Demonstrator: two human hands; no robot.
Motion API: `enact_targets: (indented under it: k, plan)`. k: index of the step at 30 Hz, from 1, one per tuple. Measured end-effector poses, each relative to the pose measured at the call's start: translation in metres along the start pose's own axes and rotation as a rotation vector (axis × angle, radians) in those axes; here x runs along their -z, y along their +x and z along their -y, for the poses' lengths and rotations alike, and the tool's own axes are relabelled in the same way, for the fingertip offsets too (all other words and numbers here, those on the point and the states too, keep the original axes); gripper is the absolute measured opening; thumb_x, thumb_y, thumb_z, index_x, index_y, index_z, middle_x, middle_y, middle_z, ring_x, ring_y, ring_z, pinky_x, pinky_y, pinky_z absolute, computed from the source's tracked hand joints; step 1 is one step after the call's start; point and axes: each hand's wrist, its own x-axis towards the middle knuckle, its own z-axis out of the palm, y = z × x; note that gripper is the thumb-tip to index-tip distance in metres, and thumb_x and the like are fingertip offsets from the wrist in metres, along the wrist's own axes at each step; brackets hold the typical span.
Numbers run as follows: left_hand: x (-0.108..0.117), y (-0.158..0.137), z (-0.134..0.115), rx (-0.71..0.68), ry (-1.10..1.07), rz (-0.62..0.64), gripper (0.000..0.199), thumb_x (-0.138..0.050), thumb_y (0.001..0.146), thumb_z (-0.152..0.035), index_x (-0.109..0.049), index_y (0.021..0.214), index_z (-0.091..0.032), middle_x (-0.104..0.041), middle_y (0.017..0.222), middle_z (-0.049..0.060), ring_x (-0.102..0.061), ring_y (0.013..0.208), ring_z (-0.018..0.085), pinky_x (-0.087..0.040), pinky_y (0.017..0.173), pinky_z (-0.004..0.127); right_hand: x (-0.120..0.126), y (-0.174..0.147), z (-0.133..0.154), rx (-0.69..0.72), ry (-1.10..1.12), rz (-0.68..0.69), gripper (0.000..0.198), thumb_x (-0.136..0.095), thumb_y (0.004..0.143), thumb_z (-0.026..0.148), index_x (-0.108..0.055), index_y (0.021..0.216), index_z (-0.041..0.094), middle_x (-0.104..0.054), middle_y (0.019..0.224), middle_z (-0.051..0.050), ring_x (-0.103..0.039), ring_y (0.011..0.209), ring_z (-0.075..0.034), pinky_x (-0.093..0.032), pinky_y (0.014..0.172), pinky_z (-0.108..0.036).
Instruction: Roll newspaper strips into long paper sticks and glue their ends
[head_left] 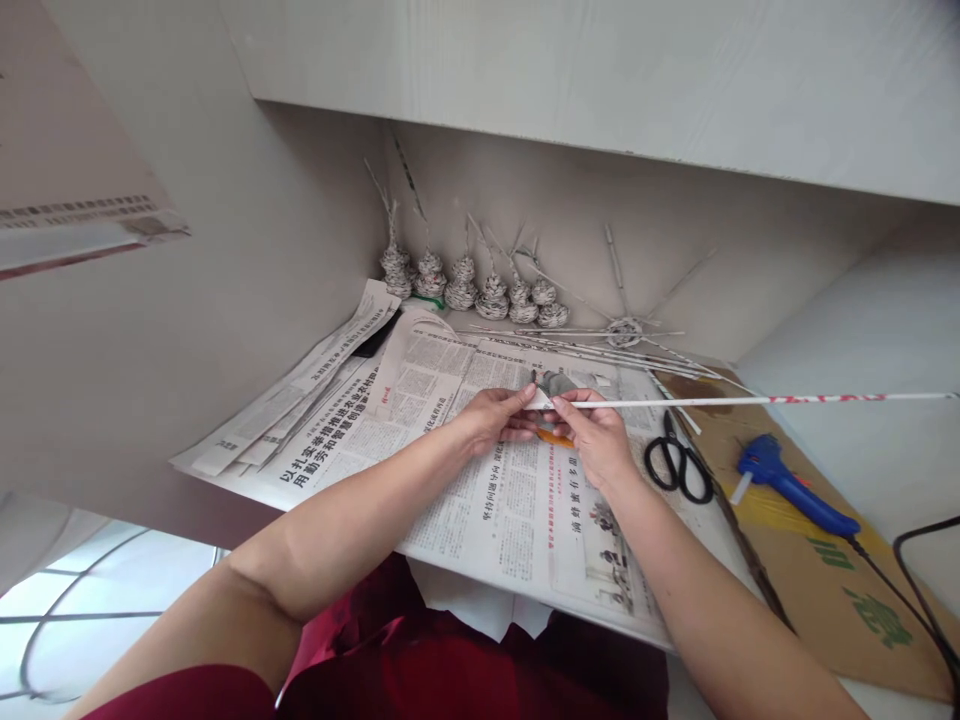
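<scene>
A long thin rolled paper tube [675,403] runs from my fingers out to the right, with red print near its far end. My left hand [499,415] pinches its flattened, pointed end between thumb and fingers. Close beside it, my right hand [592,430] is closed on the tube with thumb and forefinger. Both hands are just above the newspaper sheets [450,490] spread over the table. Something orange [555,438] shows beneath the hands, partly hidden. The fingertips hide part of the tube's end.
Several woven paper gourds [461,285] stand along the back wall. Loose paper tubes [577,350] and a spoked woven base [624,330] lie before it. At right are black scissors [679,468] and a blue glue gun [795,490] on cardboard [832,570]. Folded newspapers [300,400] lie left.
</scene>
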Motion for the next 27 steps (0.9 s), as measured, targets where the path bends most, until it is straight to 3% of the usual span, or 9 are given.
enact_targets:
  k: [6, 10, 15, 17, 19, 23, 25, 27]
  plan:
    - [-0.003, 0.001, 0.007, 0.032, -0.176, 0.097, 0.022, -0.074, 0.071, -0.024, -0.067, 0.085, -0.009, -0.068, 0.073, 0.006, -0.064, 0.057, 0.008, -0.055, 0.057, 0.016, -0.01, -0.003, -0.001, 0.074, -0.063, -0.027, 0.025, -0.075, 0.067, 0.037, -0.059, 0.08, 0.022, -0.066, 0.067, 0.002, -0.058, 0.055, -0.012, -0.046, 0.05, -0.024]
    - [0.0, 0.005, 0.007, 0.003, -0.27, 0.065, 0.014, -0.072, 0.073, -0.017, -0.065, 0.083, -0.011, -0.064, 0.065, 0.003, -0.062, 0.053, 0.008, -0.053, 0.051, 0.015, -0.013, -0.003, 0.0, 0.1, -0.093, 0.006, 0.024, -0.074, 0.067, 0.038, -0.063, 0.082, 0.022, -0.066, 0.07, 0.001, -0.059, 0.059, -0.014, -0.045, 0.049, -0.025]
    - [0.009, 0.012, -0.007, -0.1, -0.328, -0.015, 0.009, -0.066, 0.076, -0.012, -0.063, 0.085, -0.01, -0.067, 0.073, 0.007, -0.066, 0.063, 0.012, -0.055, 0.054, 0.018, -0.008, -0.003, -0.003, 0.021, -0.132, 0.114, 0.038, -0.069, 0.072, 0.043, -0.064, 0.105, 0.024, -0.068, 0.091, -0.005, -0.061, 0.066, -0.016, -0.043, 0.048, -0.026]
    - [0.015, 0.016, -0.015, -0.169, -0.374, -0.075, 0.004, -0.063, 0.078, -0.009, -0.062, 0.082, -0.009, -0.068, 0.075, 0.008, -0.067, 0.066, 0.013, -0.055, 0.056, 0.018, -0.007, -0.007, -0.005, 0.053, -0.247, 0.139, 0.034, -0.064, 0.076, 0.044, -0.065, 0.105, 0.025, -0.068, 0.089, -0.005, -0.061, 0.064, -0.017, -0.046, 0.05, -0.028]
    - [0.021, 0.019, -0.024, -0.237, -0.438, -0.162, 0.002, -0.061, 0.079, -0.007, -0.061, 0.08, -0.008, -0.068, 0.073, 0.009, -0.067, 0.065, 0.014, -0.055, 0.055, 0.018, -0.005, -0.012, -0.003, 0.198, -0.465, 0.158, 0.026, -0.061, 0.08, 0.042, -0.068, 0.099, 0.026, -0.068, 0.083, -0.005, -0.061, 0.066, -0.019, -0.049, 0.058, -0.034]
    - [0.036, 0.024, -0.037, -0.321, -0.55, -0.314, 0.002, -0.06, 0.079, -0.007, -0.059, 0.08, -0.009, -0.066, 0.067, 0.005, -0.064, 0.054, 0.012, -0.053, 0.049, 0.019, -0.004, -0.019, 0.013, 0.735, -0.935, 0.159, 0.018, -0.058, 0.083, 0.028, -0.069, 0.098, 0.031, -0.07, 0.093, -0.004, -0.061, 0.09, -0.025, -0.046, 0.087, -0.044]
    - [0.042, 0.025, -0.04, -0.347, -0.586, -0.346, 0.003, -0.059, 0.08, -0.008, -0.057, 0.079, -0.01, -0.064, 0.063, 0.002, -0.061, 0.049, 0.009, -0.052, 0.049, 0.017, -0.004, -0.021, 0.027, 0.948, -1.101, 0.075, 0.024, -0.058, 0.084, 0.024, -0.067, 0.105, 0.029, -0.068, 0.105, -0.005, -0.056, 0.105, -0.027, -0.04, 0.096, -0.045]
    - [0.046, 0.026, -0.042, -0.362, -0.617, -0.36, 0.004, -0.058, 0.081, -0.009, -0.056, 0.079, -0.01, -0.062, 0.061, 0.001, -0.06, 0.049, 0.008, -0.051, 0.049, 0.016, -0.002, -0.023, 0.04, 1.038, -1.289, -0.069, 0.031, -0.058, 0.083, 0.026, -0.063, 0.114, 0.025, -0.064, 0.116, -0.008, -0.049, 0.115, -0.03, -0.034, 0.1, -0.047]
